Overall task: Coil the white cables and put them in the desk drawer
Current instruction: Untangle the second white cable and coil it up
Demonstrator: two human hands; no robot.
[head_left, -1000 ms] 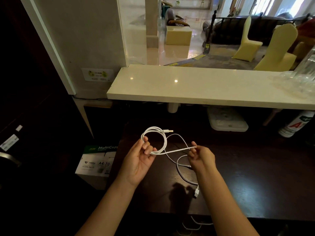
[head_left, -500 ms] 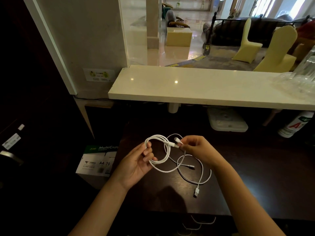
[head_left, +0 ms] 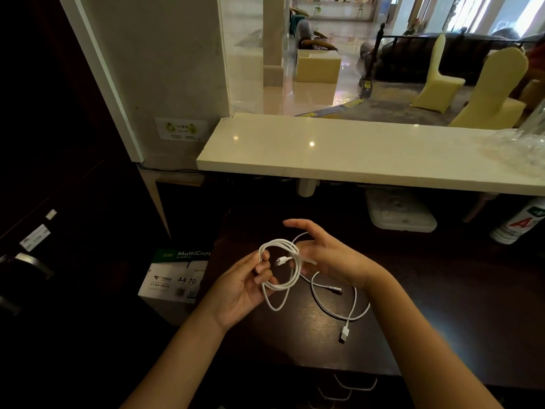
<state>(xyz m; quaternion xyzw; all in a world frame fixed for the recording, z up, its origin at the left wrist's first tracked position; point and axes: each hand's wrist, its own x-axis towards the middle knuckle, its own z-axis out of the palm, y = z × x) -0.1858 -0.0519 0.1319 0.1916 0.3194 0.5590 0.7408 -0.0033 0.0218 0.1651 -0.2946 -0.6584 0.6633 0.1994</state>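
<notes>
Your left hand [head_left: 244, 287] pinches the coiled white cable [head_left: 281, 267] between curled fingers; your right hand [head_left: 327, 255] fingers spread beside it. A second cable [head_left: 351, 305] lies on the bench [head_left: 442, 305].

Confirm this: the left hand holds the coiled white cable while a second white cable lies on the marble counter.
Not quite. The head view shows the left hand holding the coiled white cable, but the second white cable lies on the dark desk, not the marble counter.

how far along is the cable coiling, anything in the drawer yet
Partly done: the left hand holds a coiled cable of a few loops. In hand: the right hand is at the coil, fingers spread. Left: a loose cable lies uncoiled on the desk; nothing is seen going into a drawer.
</notes>
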